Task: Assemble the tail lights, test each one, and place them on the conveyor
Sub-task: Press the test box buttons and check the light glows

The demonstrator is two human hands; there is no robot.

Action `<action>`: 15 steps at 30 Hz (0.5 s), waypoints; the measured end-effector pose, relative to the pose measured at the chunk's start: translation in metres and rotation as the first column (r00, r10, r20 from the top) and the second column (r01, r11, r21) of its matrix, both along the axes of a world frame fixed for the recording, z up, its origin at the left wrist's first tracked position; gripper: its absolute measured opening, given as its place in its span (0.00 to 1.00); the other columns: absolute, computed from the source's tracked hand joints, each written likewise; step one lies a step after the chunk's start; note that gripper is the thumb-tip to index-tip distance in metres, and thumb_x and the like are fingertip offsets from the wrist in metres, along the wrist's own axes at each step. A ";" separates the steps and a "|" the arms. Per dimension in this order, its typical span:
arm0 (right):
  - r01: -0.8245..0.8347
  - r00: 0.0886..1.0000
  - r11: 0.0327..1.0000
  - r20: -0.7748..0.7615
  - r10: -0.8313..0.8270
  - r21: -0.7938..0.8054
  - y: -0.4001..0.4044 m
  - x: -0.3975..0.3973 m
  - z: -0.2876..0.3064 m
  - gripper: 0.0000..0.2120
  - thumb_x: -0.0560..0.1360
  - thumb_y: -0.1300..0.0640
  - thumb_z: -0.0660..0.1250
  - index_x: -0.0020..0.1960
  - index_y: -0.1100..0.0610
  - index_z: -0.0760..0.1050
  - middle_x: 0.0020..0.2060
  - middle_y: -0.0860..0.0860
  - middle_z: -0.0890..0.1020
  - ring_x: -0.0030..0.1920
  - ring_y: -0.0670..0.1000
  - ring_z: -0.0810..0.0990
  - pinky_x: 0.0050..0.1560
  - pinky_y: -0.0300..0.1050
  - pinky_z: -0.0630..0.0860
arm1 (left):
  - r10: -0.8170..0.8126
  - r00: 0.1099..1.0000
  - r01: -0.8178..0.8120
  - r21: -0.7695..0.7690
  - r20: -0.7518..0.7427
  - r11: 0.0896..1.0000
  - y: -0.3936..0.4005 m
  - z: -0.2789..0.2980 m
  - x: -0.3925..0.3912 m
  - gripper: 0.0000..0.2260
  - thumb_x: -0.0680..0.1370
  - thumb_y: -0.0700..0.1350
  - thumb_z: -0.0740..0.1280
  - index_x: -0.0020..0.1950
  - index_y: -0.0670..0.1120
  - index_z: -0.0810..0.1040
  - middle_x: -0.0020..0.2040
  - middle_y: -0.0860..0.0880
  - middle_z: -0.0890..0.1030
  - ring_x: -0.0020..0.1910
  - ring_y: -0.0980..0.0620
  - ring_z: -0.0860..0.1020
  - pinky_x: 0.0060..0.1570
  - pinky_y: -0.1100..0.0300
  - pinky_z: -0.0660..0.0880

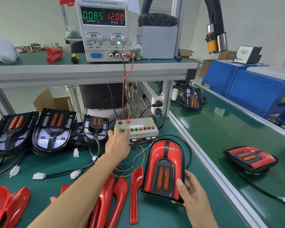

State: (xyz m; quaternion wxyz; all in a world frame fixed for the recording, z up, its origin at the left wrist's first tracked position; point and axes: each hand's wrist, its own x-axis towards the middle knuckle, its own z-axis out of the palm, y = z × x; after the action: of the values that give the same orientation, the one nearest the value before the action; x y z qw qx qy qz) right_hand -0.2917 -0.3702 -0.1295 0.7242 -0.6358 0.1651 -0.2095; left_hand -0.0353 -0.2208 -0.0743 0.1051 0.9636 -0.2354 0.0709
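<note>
My right hand (190, 190) grips the lower right edge of an assembled red tail light (164, 167) standing tilted on the green bench. My left hand (118, 142) reaches forward, its fingers pressing on the left end of the white test box (138, 129) with its rows of coloured buttons. The tail light's black cable loops round behind it towards the box. The power supply (104, 28) on the shelf reads 0.085 A and 12.00 V. Another finished tail light (250, 159) lies on the green conveyor (220, 125) to the right.
Three black tail light bases (54, 129) with white-plugged cables lie at the left. Several loose red lens covers (115, 199) lie along the bench's front. A further tail light (192, 99) sits far up the conveyor. A blue machine (253, 91) stands beyond the belt.
</note>
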 end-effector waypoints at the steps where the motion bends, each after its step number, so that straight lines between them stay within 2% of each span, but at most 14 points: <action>1: 0.000 1.000 1.000 0.000 0.000 -0.001 0.000 -0.001 0.000 0.23 0.75 0.50 0.69 0.69 0.51 0.72 0.57 0.52 0.86 0.54 0.55 0.87 0.41 0.51 0.85 | 0.006 1.000 -0.006 -0.011 -0.008 1.000 -0.001 0.000 -0.001 0.28 0.79 0.42 0.62 0.79 0.51 0.61 0.73 0.41 0.62 0.66 0.38 0.64 0.62 0.50 0.71; 3: -0.002 1.000 1.000 -0.001 0.002 -0.006 -0.001 -0.001 0.000 0.23 0.75 0.50 0.69 0.69 0.51 0.72 0.56 0.52 0.86 0.54 0.55 0.87 0.41 0.52 0.85 | 0.013 1.000 -0.013 -0.012 -0.019 1.000 -0.002 0.001 -0.001 0.28 0.79 0.42 0.62 0.79 0.53 0.61 0.74 0.40 0.60 0.67 0.37 0.63 0.60 0.49 0.73; 7: 0.006 1.000 1.000 0.003 -0.006 -0.003 -0.001 0.000 0.000 0.23 0.73 0.54 0.69 0.68 0.54 0.73 0.55 0.53 0.87 0.51 0.55 0.87 0.38 0.53 0.85 | 0.034 0.997 -0.035 -0.020 -0.062 0.999 -0.004 0.005 0.002 0.27 0.80 0.43 0.62 0.78 0.53 0.64 0.74 0.40 0.60 0.68 0.36 0.63 0.65 0.47 0.70; 10: 0.021 1.000 1.000 0.009 -0.021 0.013 -0.001 0.002 -0.001 0.23 0.72 0.54 0.69 0.66 0.55 0.74 0.54 0.52 0.87 0.48 0.54 0.88 0.35 0.50 0.84 | 0.051 0.993 -0.056 -0.043 -0.105 0.998 -0.008 0.007 0.004 0.26 0.79 0.43 0.63 0.78 0.53 0.65 0.73 0.40 0.61 0.69 0.36 0.62 0.64 0.46 0.70; 13: 0.016 1.000 1.000 0.015 -0.017 0.018 0.000 0.003 -0.001 0.23 0.73 0.55 0.69 0.67 0.55 0.73 0.54 0.52 0.87 0.50 0.53 0.88 0.38 0.46 0.84 | 0.049 0.992 -0.057 -0.065 -0.118 0.996 -0.007 0.006 0.006 0.27 0.78 0.43 0.63 0.78 0.53 0.66 0.72 0.40 0.61 0.69 0.36 0.61 0.68 0.46 0.66; 15: 0.017 1.000 0.999 0.022 -0.017 0.033 -0.001 0.002 -0.001 0.23 0.73 0.55 0.68 0.67 0.55 0.73 0.54 0.53 0.87 0.51 0.53 0.87 0.40 0.46 0.85 | 0.046 0.992 -0.055 -0.073 -0.118 0.996 -0.006 0.004 0.008 0.27 0.78 0.42 0.63 0.78 0.53 0.66 0.71 0.39 0.62 0.68 0.36 0.62 0.69 0.46 0.64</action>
State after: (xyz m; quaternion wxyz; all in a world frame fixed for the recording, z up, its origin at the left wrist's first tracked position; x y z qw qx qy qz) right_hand -0.2892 -0.3708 -0.1309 0.7347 -0.6200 0.1657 -0.2201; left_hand -0.0275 -0.2267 -0.0698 0.1534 0.9670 -0.2016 0.0264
